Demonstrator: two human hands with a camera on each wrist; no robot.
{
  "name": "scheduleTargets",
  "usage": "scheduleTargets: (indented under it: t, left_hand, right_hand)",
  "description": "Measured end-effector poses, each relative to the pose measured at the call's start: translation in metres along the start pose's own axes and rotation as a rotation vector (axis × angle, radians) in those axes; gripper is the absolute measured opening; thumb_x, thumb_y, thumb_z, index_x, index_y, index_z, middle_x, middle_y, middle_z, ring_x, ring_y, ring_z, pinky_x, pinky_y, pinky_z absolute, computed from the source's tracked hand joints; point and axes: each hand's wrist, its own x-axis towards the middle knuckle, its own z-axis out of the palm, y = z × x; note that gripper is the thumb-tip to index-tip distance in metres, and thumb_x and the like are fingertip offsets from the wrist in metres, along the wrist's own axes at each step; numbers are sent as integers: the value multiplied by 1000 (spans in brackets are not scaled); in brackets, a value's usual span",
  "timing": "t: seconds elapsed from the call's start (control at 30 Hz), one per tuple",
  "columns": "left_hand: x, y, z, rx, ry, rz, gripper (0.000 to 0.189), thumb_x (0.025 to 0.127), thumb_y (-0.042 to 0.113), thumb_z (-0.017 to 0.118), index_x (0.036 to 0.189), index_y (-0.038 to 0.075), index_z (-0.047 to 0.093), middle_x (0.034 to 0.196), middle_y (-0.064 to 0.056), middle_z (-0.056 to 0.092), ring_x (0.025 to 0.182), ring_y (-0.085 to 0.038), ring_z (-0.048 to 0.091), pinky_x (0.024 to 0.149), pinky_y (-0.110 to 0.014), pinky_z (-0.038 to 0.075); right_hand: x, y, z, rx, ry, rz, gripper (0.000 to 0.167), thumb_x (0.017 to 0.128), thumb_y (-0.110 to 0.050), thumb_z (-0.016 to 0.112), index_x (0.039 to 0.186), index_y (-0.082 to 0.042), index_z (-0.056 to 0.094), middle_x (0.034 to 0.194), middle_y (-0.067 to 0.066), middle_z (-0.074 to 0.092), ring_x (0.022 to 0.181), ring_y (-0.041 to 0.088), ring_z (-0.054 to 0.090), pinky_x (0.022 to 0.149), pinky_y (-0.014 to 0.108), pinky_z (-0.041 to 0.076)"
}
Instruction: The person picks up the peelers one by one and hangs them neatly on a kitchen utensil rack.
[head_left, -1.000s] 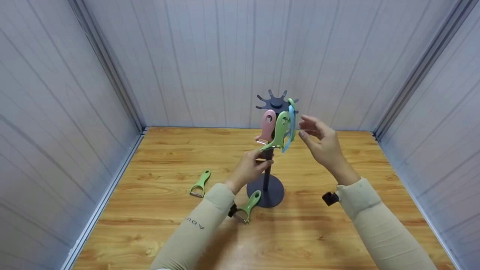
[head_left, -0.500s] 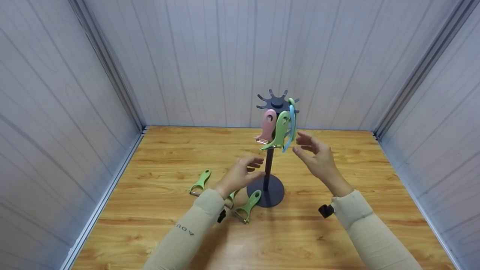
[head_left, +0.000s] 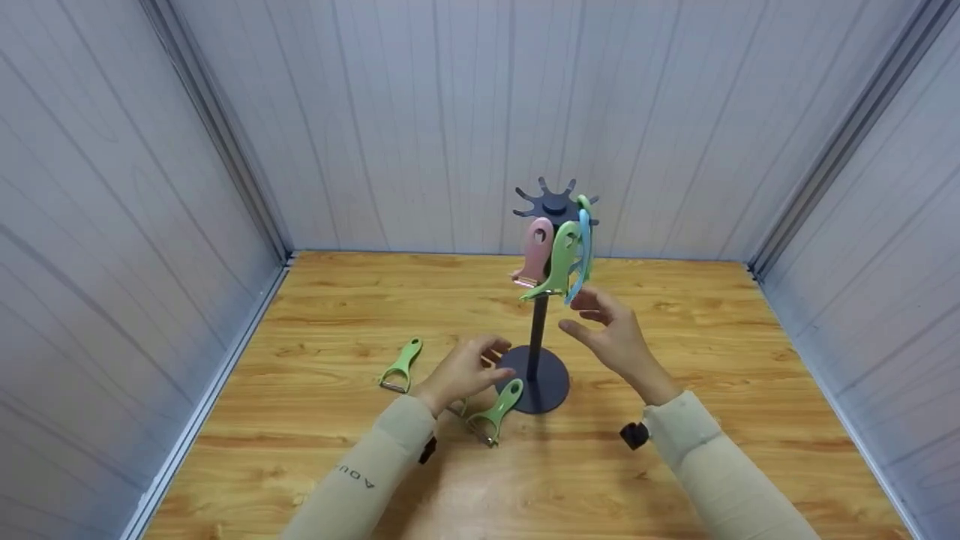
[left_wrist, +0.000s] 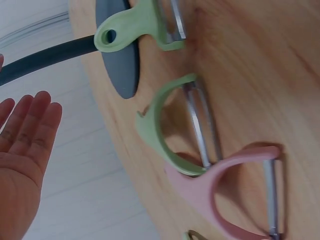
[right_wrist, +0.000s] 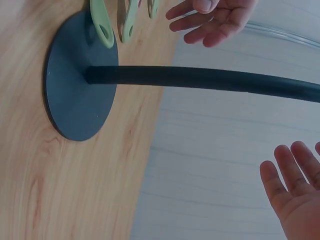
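My left hand [head_left: 465,367] is over the table left of the dark stand [head_left: 537,330], its fingers loosely extended and holding nothing. Below it lie a green peeler [left_wrist: 155,120] and a pink peeler [left_wrist: 200,192], largely hidden in the head view. Another green peeler [head_left: 499,412] has its handle end over the stand's round base. My right hand [head_left: 611,334] is right of the pole, fingers spread, holding nothing; its fingertips overlap the low end of a hanging blue peeler [head_left: 585,247], contact unclear. A pink peeler [head_left: 535,255] and green peelers [head_left: 561,262] also hang from the stand's hooks.
One more green peeler [head_left: 403,366] lies to the left on the wooden table [head_left: 315,420]. Pale panel walls [head_left: 390,127] enclose the back and sides. Several bare prongs [head_left: 541,186] stick out at the back and left of the rack's top.
The left hand has let go of the pole and moved down and left. My right hand has lowered and come left toward the pole. The hanging peelers look unmoved.
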Motion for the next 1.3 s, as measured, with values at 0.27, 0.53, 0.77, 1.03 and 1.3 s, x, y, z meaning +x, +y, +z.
scheduleTargets:
  t: [0.27,0.53,0.77,1.03,1.3]
  left_hand:
    - [-8,-13,6,-3,-28,-64,40,99,16,82,133,1,69,131,-24,72,116,-39,71,98,-49,62]
    - [-13,-20,15,49,-83,-135,52,99,18,82,142,-6,65,134,-24,71,118,-35,70,100,-52,62]
    - [-15,-25,24,112,-78,-143,56,95,15,84,144,-4,63,133,-22,72,117,-34,71,100,-50,63]
    - [-14,-31,34,175,-45,-119,57,92,12,88,140,-5,65,124,-20,74,110,-31,75,95,-45,65]
    - [-12,-33,37,226,-36,-163,58,89,16,92,138,-1,67,117,-12,75,103,-21,72,92,-41,64]
  right_hand:
    - [1,4,15,13,-72,40,48,96,-5,83,140,2,65,133,22,71,126,39,68,114,63,54]
    - [7,2,24,8,-112,12,45,98,-7,81,141,-5,67,129,18,76,120,39,73,110,60,58]
    - [14,3,28,13,-106,-1,35,99,-6,80,133,-2,71,121,18,78,111,35,77,101,41,65]
    - [22,8,29,42,-101,22,27,101,-8,78,127,-1,73,113,19,80,101,21,76,87,21,62]
    - [25,9,30,57,-107,5,27,102,-7,76,128,1,72,112,19,79,100,15,75,85,22,63]
